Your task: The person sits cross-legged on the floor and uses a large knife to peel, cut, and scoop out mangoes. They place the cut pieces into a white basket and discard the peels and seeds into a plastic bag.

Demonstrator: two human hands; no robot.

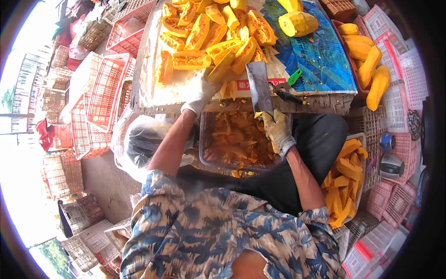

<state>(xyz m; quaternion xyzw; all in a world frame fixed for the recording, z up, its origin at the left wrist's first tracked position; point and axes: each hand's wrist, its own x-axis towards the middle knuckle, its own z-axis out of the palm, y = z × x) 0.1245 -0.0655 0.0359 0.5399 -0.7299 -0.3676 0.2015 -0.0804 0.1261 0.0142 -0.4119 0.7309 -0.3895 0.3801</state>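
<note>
In a white glove, my left hand (200, 91) grips a long pumpkin wedge (221, 67) near the board's front edge. My right hand (278, 132), in a stained work glove, holds a cleaver (259, 85) by its handle, the broad blade pointing away from me and over the edge. A small bit of pumpkin clings near the base of the blade. Cut pumpkin pieces (197, 33) with seedy orange insides are heaped beyond my left hand. To the right lies a peeled pumpkin chunk (298, 24). Below the board, a plastic tub (205, 153) holds pumpkin pulp and scraps (240, 136).
A green-handled peeler (294, 77) and a black-handled tool (291, 97) lie at the front edge of the wooden board (324, 102). Whole peeled pumpkins (369, 66) fill a crate at right. Pumpkin slices (343, 181) fill a tub by my right leg. Plastic crates (108, 90) are stacked at left.
</note>
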